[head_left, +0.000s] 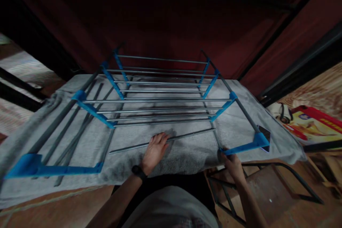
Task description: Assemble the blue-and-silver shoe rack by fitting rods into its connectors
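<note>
A partly assembled rack (162,100) of grey metal tubes and blue plastic brackets lies across a grey cloth. My left hand (155,149), wearing a dark wristband (139,172), is closed around a loose metal tube (191,135) that slants in front of the rack's crossbars. At the near right corner, my right hand (233,165) grips the inner end of a blue plastic bracket (243,147), where it meets a long tube. The fingers of that hand are partly hidden. On the left stands the matching near blue bracket (66,170), with no hand on it.
Several loose tubes (77,135) lie under the rack's left side. A phone (265,137) rests by the right bracket. The grey cloth (181,158) covers the surface. A metal-framed chair (272,185) stands at lower right, below a red and yellow box (312,123). A dark red panel (160,17) rises behind.
</note>
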The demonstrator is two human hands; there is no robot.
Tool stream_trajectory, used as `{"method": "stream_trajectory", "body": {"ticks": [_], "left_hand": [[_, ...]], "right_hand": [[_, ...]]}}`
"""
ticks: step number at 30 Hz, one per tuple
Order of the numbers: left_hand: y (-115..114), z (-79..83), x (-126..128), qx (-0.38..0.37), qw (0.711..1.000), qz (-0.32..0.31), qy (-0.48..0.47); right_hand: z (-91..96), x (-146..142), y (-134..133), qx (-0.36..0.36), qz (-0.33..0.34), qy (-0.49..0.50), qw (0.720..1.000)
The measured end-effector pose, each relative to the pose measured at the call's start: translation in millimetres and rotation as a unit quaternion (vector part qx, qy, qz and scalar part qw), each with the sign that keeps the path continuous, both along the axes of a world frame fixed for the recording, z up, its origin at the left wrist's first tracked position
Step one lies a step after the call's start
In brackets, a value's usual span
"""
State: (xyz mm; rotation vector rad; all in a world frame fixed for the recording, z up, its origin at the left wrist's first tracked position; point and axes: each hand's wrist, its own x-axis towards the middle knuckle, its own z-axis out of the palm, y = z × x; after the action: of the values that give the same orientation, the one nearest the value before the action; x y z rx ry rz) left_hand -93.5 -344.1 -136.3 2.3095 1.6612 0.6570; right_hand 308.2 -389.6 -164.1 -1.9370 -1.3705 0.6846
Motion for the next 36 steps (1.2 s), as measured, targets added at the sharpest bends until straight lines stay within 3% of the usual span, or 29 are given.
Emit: {"method": "stream_trajectory", "body": {"ticks": [4,7,9,11,13,14,18,24,30,36], "left_hand": [[-58,2.8,-38,0.022,0.994,0.081,-0.065],[-114,-3.2,-82,0.023,0.970,0.207,-0.126],[-145,-8.3,-110,0.023,0.931,0.323,-0.167],[-163,-11.3,-134,0.034,0.875,0.437,-0.207],[-165,-10.9,-151,0.042,0.836,0.494,-0.234],[-162,-9.6,-157,0.038,0.835,0.494,-0.238],[-137,-4.2,-170,-0.016,0.872,0.438,-0.219],[-126,-7.0,-172,-0.052,0.863,0.470,-0.181],[-125,-2.7,-170,-0.095,0.862,0.478,-0.138],[-121,3.4,-173,-0.098,0.869,0.455,-0.168]], "right_hand": [[8.5,7,0,-0.050,0.015,-0.053,0.997],[15.1,10,0,-0.082,0.019,-0.099,0.992],[18.5,11,0,-0.088,0.021,-0.122,0.988],[20.3,14,0,-0.096,0.031,-0.137,0.985],[20.4,17,2,-0.111,0.042,-0.147,0.982],[20.0,19,3,-0.123,0.044,-0.152,0.980],[18.3,24,6,-0.146,0.050,-0.173,0.973],[22.9,18,5,-0.088,0.090,-0.170,0.977],[27.6,9,8,-0.086,0.065,-0.165,0.980],[22.1,12,6,-0.106,0.063,-0.132,0.984]]}}
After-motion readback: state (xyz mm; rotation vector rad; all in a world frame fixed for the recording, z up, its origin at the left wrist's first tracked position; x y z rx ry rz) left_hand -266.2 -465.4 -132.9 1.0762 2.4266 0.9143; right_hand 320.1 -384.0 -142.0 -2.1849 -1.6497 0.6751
